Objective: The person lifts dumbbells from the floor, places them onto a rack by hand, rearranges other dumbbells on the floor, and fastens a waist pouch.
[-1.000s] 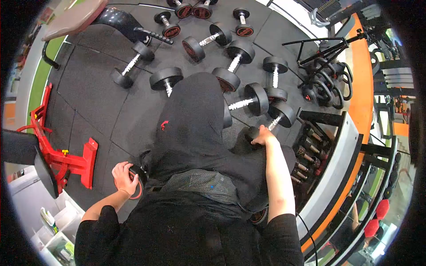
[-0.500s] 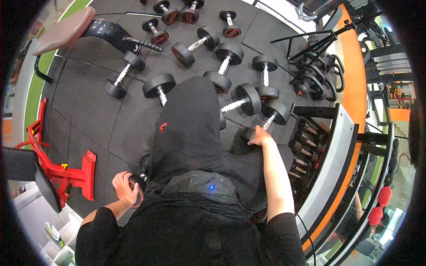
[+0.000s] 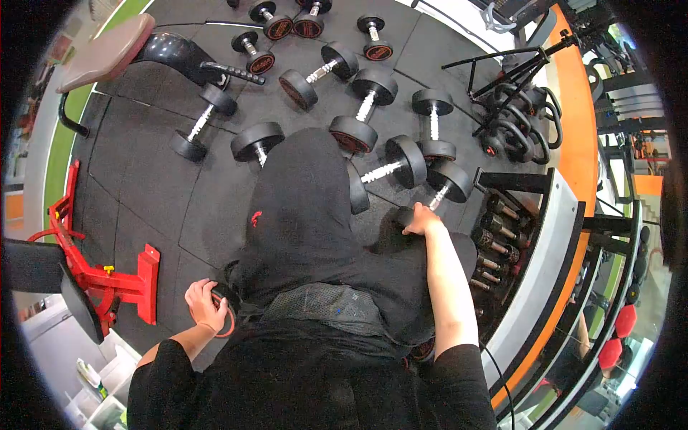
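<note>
While the right grip [image 3: 423, 219] curls over the near end of a dumbbell [image 3: 439, 196], I can't tell from here whether the fingers close fully. It lies on the dark floor [image 3: 143, 172] just beside the rack [image 3: 562, 240]. I'd expect it heavy and rigid, its blunt heads awkward to hold; the bare ridged bar between them looks the surer place, though sweat might make metal slippery. The left grip [image 3: 206, 304] bends over a dark thing with a reddish rim [image 3: 228, 292], too hidden to show how tightly.
</note>
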A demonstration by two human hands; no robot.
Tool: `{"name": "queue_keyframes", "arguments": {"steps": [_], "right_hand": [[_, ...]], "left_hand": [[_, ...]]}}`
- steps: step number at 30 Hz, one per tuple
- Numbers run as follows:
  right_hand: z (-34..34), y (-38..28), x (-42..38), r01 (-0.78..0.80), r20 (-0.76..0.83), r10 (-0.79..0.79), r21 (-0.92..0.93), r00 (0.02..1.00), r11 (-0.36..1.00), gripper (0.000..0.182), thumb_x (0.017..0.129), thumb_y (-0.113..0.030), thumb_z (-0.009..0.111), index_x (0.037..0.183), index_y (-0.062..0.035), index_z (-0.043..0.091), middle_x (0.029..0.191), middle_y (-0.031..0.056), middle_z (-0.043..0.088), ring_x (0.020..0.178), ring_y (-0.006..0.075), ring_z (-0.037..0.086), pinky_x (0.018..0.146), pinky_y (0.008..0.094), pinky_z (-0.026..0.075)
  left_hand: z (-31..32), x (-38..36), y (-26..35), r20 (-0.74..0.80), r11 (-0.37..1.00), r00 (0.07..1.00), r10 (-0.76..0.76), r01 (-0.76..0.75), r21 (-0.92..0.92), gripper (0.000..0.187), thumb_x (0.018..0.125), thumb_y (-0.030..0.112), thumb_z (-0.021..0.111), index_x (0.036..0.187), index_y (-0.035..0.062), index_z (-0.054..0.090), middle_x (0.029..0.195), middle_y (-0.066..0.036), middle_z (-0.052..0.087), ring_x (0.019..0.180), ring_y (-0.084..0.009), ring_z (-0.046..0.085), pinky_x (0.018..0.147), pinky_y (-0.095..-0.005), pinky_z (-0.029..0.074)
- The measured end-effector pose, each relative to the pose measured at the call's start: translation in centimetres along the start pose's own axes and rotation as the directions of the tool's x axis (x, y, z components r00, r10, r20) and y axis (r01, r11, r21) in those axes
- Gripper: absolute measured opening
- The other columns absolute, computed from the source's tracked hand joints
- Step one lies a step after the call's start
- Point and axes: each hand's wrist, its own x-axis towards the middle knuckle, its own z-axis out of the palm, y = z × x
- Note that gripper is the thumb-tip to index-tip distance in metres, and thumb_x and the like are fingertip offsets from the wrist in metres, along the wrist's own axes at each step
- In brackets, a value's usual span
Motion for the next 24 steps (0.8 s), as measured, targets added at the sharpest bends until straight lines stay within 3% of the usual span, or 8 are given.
{"name": "queue_keyframes", "arguments": {"steps": [8,10,24], "right_hand": [[-0.26,-0.39,0.11,0.001,-0.006,-0.001,-0.026,1.000,1.000,0.093,0.059,-0.038,0.095,0.131,-0.0026,0.048,0.138,0.0221,0.058,0.129,0.0388,0.057,0.105,0.0478,0.049],[-0.22,-0.26,0.52,-0.004,0.071,0.006,-0.036,0.997,0.999,0.102,0.061,-0.042,0.094,0.141,-0.0056,0.040,0.146,0.0186,0.052,0.134,0.0375,0.053,0.110,0.0521,0.043],[-0.05,-0.23,-0.15,0.001,0.046,0.001,-0.048,0.999,0.999,0.098,0.064,-0.044,0.092,0.140,-0.0051,0.042,0.144,0.0189,0.054,0.134,0.0364,0.053,0.110,0.0506,0.043]], "left_hand": [[0.31,-0.17,-0.29,-0.002,1.000,1.000,0.008,-0.008,0.001,0.053,0.069,0.025,0.075,0.117,0.0106,0.057,0.123,-0.014,0.055,0.123,-0.0390,0.048,0.107,-0.0541,0.031],[0.10,-0.14,-0.07,0.000,1.000,1.000,0.005,-0.005,0.003,0.053,0.069,0.025,0.075,0.117,0.0106,0.057,0.124,-0.015,0.055,0.123,-0.0391,0.048,0.107,-0.0542,0.031],[0.10,-0.31,-0.03,-0.011,1.000,1.000,0.009,-0.009,0.003,0.052,0.069,0.025,0.075,0.117,0.0108,0.057,0.124,-0.014,0.055,0.123,-0.0384,0.048,0.107,-0.0530,0.032]]}}
